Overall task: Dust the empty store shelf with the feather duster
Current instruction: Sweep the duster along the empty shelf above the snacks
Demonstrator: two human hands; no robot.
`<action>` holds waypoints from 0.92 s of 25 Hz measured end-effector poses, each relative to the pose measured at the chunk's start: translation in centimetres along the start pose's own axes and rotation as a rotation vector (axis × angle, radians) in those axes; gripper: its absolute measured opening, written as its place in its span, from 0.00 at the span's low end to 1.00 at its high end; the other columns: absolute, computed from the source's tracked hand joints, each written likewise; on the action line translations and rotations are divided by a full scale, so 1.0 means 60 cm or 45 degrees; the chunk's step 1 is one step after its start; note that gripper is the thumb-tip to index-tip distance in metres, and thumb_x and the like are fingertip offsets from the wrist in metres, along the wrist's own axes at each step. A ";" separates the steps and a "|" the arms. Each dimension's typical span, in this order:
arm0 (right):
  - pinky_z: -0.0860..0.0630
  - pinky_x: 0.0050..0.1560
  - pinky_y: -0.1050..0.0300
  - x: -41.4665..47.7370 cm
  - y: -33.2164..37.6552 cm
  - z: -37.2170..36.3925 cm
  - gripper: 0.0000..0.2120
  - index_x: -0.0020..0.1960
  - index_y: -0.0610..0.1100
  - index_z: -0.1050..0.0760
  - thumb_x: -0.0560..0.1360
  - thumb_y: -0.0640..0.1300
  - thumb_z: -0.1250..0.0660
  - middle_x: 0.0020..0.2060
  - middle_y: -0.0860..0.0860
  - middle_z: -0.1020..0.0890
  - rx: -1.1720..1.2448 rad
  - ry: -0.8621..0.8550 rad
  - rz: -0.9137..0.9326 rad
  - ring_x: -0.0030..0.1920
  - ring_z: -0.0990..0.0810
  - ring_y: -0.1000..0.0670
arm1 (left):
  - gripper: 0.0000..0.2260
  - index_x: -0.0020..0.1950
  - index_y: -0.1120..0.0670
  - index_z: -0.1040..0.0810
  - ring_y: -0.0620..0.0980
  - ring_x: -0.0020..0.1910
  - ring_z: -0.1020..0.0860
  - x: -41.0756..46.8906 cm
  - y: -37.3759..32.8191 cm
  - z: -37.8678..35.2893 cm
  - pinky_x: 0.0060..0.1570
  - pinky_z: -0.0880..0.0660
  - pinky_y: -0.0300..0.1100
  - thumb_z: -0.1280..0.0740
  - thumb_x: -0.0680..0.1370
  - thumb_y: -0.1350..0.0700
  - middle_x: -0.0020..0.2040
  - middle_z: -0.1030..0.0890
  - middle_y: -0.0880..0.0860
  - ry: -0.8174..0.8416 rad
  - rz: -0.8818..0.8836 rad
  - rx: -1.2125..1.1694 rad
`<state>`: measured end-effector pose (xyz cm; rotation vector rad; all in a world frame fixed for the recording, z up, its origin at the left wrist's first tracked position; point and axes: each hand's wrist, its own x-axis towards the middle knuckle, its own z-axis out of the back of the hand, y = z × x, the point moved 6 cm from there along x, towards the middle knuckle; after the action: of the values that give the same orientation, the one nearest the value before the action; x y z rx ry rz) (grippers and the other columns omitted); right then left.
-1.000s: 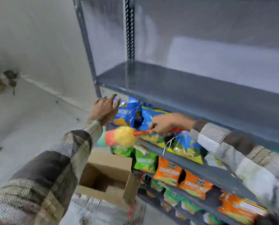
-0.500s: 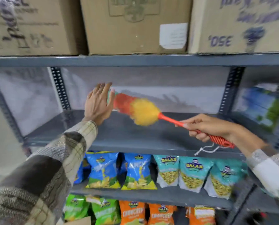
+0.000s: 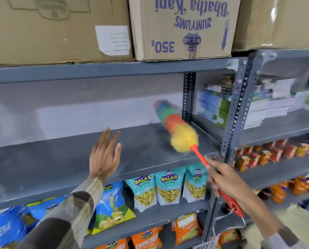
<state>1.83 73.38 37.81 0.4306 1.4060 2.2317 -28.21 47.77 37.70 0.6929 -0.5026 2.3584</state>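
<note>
The empty grey shelf (image 3: 63, 159) serves as the landmark. Above it, left to right, sit a plain cardboard carton (image 3: 56, 27) with a white paper label, a carton printed upside down with "Bhatha Kani" (image 3: 184, 27), and part of a third carton (image 3: 279, 20). Below its left end lie blue snack bags (image 3: 112, 200); under its right end stand three teal Balaji pouches (image 3: 168, 187), and lower still orange Crunchex bags (image 3: 148, 238). Right of the shelf, past a perforated steel upright (image 3: 236, 112), stacked boxed goods (image 3: 214, 105) fill the neighbouring bay, with small orange packets (image 3: 276, 153) on the level beneath. Nothing lies on the shelf surface in the duster's path.

The left hand (image 3: 103, 155) hovers over the shelf's middle, palm forward, fingers spread, holding nothing. The feather duster (image 3: 179, 132) lies across the shelf's right end, near the back upright: fluffy head banded yellow, orange, green and blue, blurred, its tip toward the back wall. Whether the yellow end touches the shelf cannot be told. The right hand (image 3: 227, 182), in front of the shelf's right corner, is wrapped around the ribbed orange handle, a white cord dangling from its end.

Half a second ago the duster head was at the shelf's middle, just beside the left hand; now it is well apart from that hand, at the right end, and the view has shifted rightward.
</note>
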 end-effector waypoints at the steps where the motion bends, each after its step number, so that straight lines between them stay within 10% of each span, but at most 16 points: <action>1: 0.24 0.26 0.53 -0.003 -0.008 0.008 0.22 0.74 0.59 0.39 0.83 0.44 0.43 0.28 0.47 0.29 -0.110 -0.059 0.009 0.24 0.27 0.52 | 0.27 0.81 0.48 0.39 0.52 0.83 0.45 -0.005 0.008 -0.012 0.77 0.38 0.54 0.56 0.83 0.42 0.84 0.42 0.54 0.016 0.014 -0.011; 6: 0.27 0.21 0.63 -0.010 -0.039 0.001 0.23 0.77 0.47 0.37 0.83 0.40 0.46 0.20 0.47 0.27 -0.482 -0.149 -0.132 0.18 0.23 0.49 | 0.27 0.82 0.47 0.41 0.51 0.84 0.48 -0.041 0.056 -0.060 0.78 0.39 0.56 0.56 0.83 0.43 0.84 0.46 0.52 0.039 0.128 -0.094; 13: 0.27 0.30 0.49 -0.015 0.013 -0.186 0.25 0.77 0.49 0.38 0.81 0.38 0.46 0.28 0.47 0.27 -0.547 0.056 -0.076 0.26 0.28 0.52 | 0.26 0.83 0.46 0.44 0.49 0.84 0.53 -0.042 0.066 -0.052 0.77 0.41 0.52 0.56 0.84 0.46 0.85 0.50 0.50 -0.043 0.178 -0.176; 17: 0.32 0.27 0.65 -0.040 0.089 -0.343 0.26 0.79 0.49 0.45 0.82 0.39 0.47 0.28 0.52 0.30 -0.487 0.267 0.108 0.25 0.28 0.55 | 0.27 0.82 0.45 0.43 0.48 0.84 0.54 -0.051 0.108 -0.036 0.77 0.44 0.50 0.56 0.83 0.45 0.85 0.51 0.49 -0.059 0.230 -0.199; 23: 0.29 0.31 0.46 -0.047 0.150 -0.474 0.23 0.75 0.57 0.35 0.82 0.45 0.47 0.26 0.52 0.32 -0.350 0.501 0.284 0.26 0.31 0.54 | 0.29 0.82 0.47 0.41 0.47 0.84 0.54 -0.086 0.234 0.023 0.78 0.41 0.52 0.58 0.82 0.42 0.85 0.51 0.48 -0.104 0.397 -0.120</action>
<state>-11.75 46.98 33.75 0.0551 1.2481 2.7587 -33.48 34.43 33.30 0.7123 -0.8028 2.5801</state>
